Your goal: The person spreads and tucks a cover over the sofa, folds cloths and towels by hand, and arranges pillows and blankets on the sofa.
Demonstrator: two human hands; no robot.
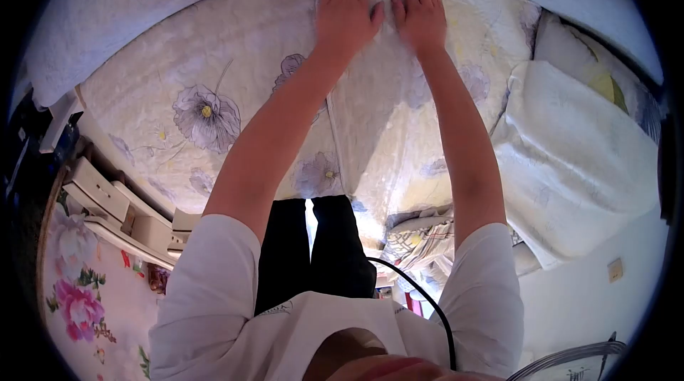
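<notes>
A pale bedspread point(278, 131) printed with grey-purple flowers covers the bed before me. Both of my arms reach forward over it to its far edge. My left hand point(347, 14) lies flat on the cloth, palm down, fingers stretched out and thumb pointing inward. Beside it, a small gap to the right, my right hand point(420, 14) rests flat in the same way. A seam or fold in the cloth runs from between the hands toward my legs. Neither hand grips anything. The fingertips touch the cloth close to the far edge.
At the right, a white cover point(570, 146) is draped over something beside a patterned pillow point(581, 60). Pale drawers point(100, 192) stand at the left, near a floral surface point(78, 295). Bundled patterned cloth point(420, 242) lies near my legs. A black cable point(420, 292) crosses my front.
</notes>
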